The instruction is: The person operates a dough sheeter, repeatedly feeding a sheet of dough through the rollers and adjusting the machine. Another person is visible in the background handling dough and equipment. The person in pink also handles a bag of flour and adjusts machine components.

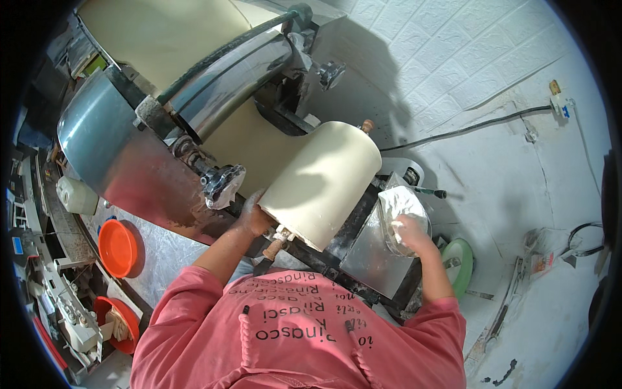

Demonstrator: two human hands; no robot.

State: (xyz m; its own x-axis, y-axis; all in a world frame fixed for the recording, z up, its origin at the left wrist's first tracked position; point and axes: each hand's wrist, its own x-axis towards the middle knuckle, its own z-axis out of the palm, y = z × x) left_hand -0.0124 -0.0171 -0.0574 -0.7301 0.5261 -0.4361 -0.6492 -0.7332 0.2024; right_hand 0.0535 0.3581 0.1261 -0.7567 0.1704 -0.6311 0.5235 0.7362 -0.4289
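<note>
A wide cream-coloured sheet of dough runs out of a roller machine (123, 155) and winds into a thick dough roll (330, 175) on a rolling pin, whose wooden handle (275, 247) sticks out at the near end. My left hand (256, 217) lies against the roll's left side near that end, its fingers stretched and partly hidden by the dough. At the right, my right hand (409, 233) is closed over a clear container of white powder (400, 200), with white powder at its fingers. The container stands on a metal surface (372, 259).
Black knobs (222, 185) jut from the machine's side. An orange bowl (116, 247) and an orange-red basin (118, 324) are at the left, near a whitish jug (76, 196). A green basin (459, 267) stands low at the right. A dark cable (473, 126) runs along the white wall.
</note>
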